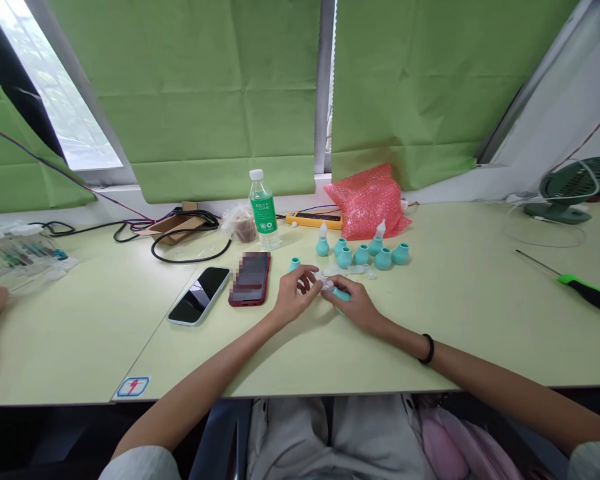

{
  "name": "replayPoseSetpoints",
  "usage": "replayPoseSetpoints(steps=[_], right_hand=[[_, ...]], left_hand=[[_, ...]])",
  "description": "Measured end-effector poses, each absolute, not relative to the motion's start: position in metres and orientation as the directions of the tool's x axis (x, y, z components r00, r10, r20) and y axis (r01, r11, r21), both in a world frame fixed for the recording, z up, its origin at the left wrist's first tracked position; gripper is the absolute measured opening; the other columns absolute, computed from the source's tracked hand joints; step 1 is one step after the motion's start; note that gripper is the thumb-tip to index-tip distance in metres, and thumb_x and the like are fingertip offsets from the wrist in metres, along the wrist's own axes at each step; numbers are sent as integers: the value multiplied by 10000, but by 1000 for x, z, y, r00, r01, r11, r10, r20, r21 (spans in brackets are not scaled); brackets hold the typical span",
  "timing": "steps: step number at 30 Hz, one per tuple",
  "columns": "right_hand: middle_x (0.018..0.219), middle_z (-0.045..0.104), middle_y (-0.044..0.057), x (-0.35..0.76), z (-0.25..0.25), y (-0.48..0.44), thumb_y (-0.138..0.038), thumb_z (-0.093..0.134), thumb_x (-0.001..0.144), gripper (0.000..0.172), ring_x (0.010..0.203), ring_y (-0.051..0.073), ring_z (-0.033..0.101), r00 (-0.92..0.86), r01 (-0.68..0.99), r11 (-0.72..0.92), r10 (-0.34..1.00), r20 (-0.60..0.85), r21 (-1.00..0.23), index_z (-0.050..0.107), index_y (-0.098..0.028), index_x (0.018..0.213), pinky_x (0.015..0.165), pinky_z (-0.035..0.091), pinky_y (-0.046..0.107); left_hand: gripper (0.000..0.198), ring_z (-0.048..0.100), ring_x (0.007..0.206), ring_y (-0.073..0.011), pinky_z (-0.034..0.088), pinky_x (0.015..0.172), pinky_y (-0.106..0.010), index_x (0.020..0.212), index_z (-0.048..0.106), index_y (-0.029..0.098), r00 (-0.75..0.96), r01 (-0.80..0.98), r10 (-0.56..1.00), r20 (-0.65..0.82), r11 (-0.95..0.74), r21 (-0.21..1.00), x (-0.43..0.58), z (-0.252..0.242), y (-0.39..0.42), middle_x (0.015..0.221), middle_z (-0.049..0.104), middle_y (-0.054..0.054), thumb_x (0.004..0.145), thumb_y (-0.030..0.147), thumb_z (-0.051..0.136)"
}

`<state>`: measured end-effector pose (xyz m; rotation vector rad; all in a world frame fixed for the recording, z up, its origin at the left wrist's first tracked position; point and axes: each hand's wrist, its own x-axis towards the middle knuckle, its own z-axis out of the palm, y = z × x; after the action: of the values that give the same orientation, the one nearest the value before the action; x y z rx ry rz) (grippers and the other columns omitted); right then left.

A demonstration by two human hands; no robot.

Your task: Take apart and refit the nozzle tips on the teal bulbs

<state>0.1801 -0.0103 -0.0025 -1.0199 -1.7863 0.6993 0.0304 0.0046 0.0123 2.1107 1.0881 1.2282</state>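
The pale table [455,320] carries the whole layout. Both forearms extend over its near edge, the left one angled far and right, the right one angled far and left, so that the hands converge near the centre, just above the surface. A dark bracelet [427,349] encircles the right wrist.

The right hand [357,305] lies palm inward, its fingers curled and closed around a teal bulb [341,294]. The held bulb sits between the right thumb and fingers, tilted on its side and partly covered by them. The left hand [293,293] opposes it from the left, fingers bent and slightly parted, thumb directed right. A small clear piece [325,283] is located between the two sets of fingertips, at the left end of the held bulb. The left thumb tip is at this piece; whether the left fingers pinch it cannot be determined, nor whether it is seated in the bulb.

A single upright bulb [295,264] stands just beyond the left hand. Loose clear pieces [350,270] lie on the far side of the right hand.
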Motion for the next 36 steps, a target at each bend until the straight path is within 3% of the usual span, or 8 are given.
replayPoseSetpoints(steps=[6,12,16,21,25,27,33,36], right_hand=[[691,547,15,181,-2,-10,-264,524,660,125,641,139,479,-223,396,525,851,475,-753,540,-157,722,609,369,242],[607,563,27,185,0,-3,-337,418,740,237,607,145,510,-325,53,298,908,266,-953,544,-143,692,588,388,256],[573,558,24,184,-1,0,-354,474,707,235,561,132,501,-303,13,232,928,217,-973,553,-137,667,538,378,243],[669,557,21,183,-6,1,-348,566,635,215,643,139,519,-147,60,286,950,275,-956,540,-151,718,597,398,249],[685,538,20,183,-10,2,-364,581,613,231,641,134,501,-85,166,352,936,342,-921,520,-158,697,569,397,240],[679,531,18,183,-12,1,-369,576,615,232,630,131,495,-77,195,375,927,367,-906,510,-162,693,555,395,236],[660,501,8,184,-12,-2,-323,562,633,182,603,117,470,-86,217,422,906,414,-880,478,-164,662,541,384,229],[656,488,3,184,-11,-3,-296,557,637,164,590,108,454,-85,226,440,898,432,-869,463,-162,648,540,381,227]], left_hand=[[270,484,624,-88,407,506,-178,875,550,161,350,306,829,437,-542,783,34,8,6,713,540,-21,669,335,527],[273,516,749,-132,441,563,-210,862,536,136,394,66,831,393,-452,890,31,9,14,791,548,-53,666,326,543],[204,517,799,-137,447,625,-235,833,563,148,389,144,790,474,-560,816,31,13,10,888,554,-71,705,295,506],[187,500,840,-146,425,724,-295,847,596,186,261,379,668,697,-734,563,32,11,8,903,557,-67,698,273,525],[168,492,787,-143,429,667,-305,819,613,209,281,461,586,760,-777,428,29,5,13,839,562,-59,698,287,527],[162,500,747,-137,431,635,-290,787,622,200,288,444,585,758,-783,436,29,4,14,790,570,-56,695,295,529],[200,549,656,-121,438,579,-234,744,634,165,307,342,723,619,-691,637,29,10,11,738,610,-51,703,319,512],[198,549,657,-121,442,595,-240,765,625,157,318,378,678,663,-732,567,30,10,10,724,615,-56,728,293,484]])
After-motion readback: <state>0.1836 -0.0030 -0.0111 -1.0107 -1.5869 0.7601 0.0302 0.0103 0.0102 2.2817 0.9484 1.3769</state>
